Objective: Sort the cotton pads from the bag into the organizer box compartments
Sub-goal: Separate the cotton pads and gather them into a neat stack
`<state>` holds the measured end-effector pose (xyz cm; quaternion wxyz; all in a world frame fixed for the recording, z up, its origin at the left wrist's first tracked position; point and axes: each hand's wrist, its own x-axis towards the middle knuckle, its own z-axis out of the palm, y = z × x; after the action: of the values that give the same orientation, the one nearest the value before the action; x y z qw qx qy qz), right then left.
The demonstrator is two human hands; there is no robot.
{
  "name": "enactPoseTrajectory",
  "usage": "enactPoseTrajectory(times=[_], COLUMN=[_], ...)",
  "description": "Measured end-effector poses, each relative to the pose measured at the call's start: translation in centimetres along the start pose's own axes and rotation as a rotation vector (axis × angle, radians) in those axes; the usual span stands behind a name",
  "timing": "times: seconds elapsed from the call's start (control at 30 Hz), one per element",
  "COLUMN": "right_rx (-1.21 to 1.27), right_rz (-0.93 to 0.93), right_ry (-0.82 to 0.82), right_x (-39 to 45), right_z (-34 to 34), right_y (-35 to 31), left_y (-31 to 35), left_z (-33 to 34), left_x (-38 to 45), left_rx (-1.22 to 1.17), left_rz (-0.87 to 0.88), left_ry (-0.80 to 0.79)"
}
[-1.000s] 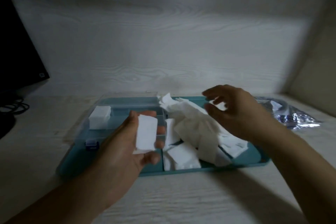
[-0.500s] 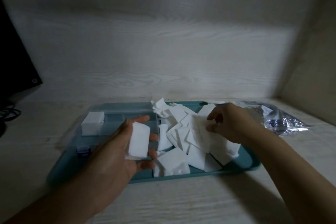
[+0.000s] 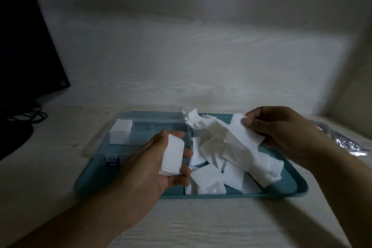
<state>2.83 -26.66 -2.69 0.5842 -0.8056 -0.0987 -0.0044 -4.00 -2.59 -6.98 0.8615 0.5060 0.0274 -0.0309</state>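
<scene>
Head view, the only one supplied. We find the right hand [image 3: 281,137] pinching one cotton pad [image 3: 244,133] between thumb and fingertips, now raised off the loose heap of pads [image 3: 227,159] it was reaching into half a second ago. The left hand [image 3: 153,169] is still curled round a small stack of pads [image 3: 172,157], thumb on top, above the near edge of the organizer box [image 3: 153,125]. One stack [image 3: 120,134] already fills a far-left compartment. The heap lies on the teal tray [image 3: 289,189], the bag [image 3: 346,143] at far right. We judge the picked pad is bound for the left hand's stack; most sorting remains.
</scene>
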Motion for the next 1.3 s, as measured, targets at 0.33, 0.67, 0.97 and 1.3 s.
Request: enactPoseTrajectory(times=[0.33,0.67,0.97,1.3], right_rx=[-0.767,-0.793,-0.739,0.244], right_rz=[-0.256,-0.189,-0.178,-0.223], right_ry=[0.018,-0.061,-0.054,-0.22], right_x=[-0.1,-0.9,-1.3,-2.8], right_z=[5.9,6.1,6.4,6.9], right_y=[2.9,1.7,1.6,-1.1], left_y=[-0.1,-0.4,-0.4,-0.8], left_z=[-0.3,-0.9,-0.9,-0.9], left_x=[0.0,0.3,0.3,0.2], left_rx=[0.033,0.036,0.041,0.11], left_rz=[0.026,0.039,0.052,0.062], left_ry=[-0.001,-0.017,-0.025,-0.039])
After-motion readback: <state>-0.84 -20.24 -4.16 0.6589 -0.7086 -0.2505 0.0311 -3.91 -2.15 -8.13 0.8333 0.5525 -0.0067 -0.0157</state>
